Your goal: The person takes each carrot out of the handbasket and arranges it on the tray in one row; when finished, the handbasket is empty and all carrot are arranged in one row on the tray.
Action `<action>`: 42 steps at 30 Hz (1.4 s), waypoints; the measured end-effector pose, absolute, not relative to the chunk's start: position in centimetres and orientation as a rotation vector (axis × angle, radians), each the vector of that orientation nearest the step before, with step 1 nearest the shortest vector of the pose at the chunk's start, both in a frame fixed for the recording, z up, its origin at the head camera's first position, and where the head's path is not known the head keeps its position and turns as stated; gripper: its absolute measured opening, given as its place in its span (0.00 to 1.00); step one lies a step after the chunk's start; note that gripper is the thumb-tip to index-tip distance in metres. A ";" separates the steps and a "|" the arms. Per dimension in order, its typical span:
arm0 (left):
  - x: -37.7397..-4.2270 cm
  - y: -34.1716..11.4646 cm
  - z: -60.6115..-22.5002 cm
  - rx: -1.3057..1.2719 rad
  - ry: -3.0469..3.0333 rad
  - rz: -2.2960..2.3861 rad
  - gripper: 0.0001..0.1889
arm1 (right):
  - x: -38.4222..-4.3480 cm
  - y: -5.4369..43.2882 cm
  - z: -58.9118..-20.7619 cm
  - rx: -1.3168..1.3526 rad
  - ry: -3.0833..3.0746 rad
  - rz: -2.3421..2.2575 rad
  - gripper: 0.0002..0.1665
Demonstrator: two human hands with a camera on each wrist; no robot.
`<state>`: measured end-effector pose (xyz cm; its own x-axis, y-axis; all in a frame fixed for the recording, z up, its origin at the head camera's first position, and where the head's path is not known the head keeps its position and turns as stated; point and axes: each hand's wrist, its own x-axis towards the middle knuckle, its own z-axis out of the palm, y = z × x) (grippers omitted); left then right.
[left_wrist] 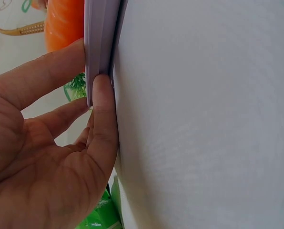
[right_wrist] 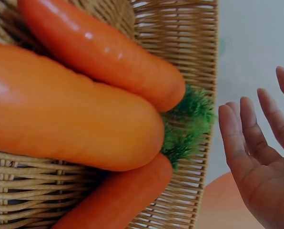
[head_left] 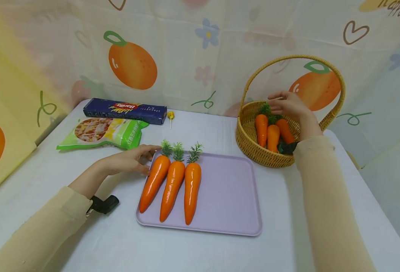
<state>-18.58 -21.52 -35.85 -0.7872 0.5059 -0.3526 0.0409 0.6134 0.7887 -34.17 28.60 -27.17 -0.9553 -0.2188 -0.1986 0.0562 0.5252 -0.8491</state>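
My left hand [head_left: 132,160] grips the left edge of a lilac tray [head_left: 230,196]; in the left wrist view, the thumb lies at its rim and a finger [left_wrist: 104,109] presses its side. Three orange carrots with green tops lie side by side on the tray, the nearest to that hand being the left carrot [head_left: 155,183]. Over the wicker basket [head_left: 247,141], my right hand [head_left: 289,105] is held with loose fingers and nothing in them. Inside the basket are three more carrots, among them a lighter middle carrot [right_wrist: 75,109]; their leafy tops [right_wrist: 187,124] point toward the right hand.
A blue spaghetti box [head_left: 125,110], a green food bag [head_left: 104,132] and a yellow lollipop [head_left: 170,115] lie at the back left of the white table. The basket's tall handle [head_left: 295,57] arches above the right hand. A printed curtain [head_left: 183,56] hangs behind.
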 end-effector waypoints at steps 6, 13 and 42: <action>-18.7 -21.5 -35.8 0.430 2.283 1.091 0.45 | -34.8 28.7 -28.2 -0.139 2.493 -1.257 0.32; -18.7 -21.4 -35.8 0.442 2.280 1.088 0.45 | -35.3 28.6 -28.9 -0.184 2.532 -1.107 0.32; -18.6 -21.6 -36.0 0.429 2.275 1.105 0.45 | -35.3 27.0 -30.3 -0.379 2.583 -0.691 0.35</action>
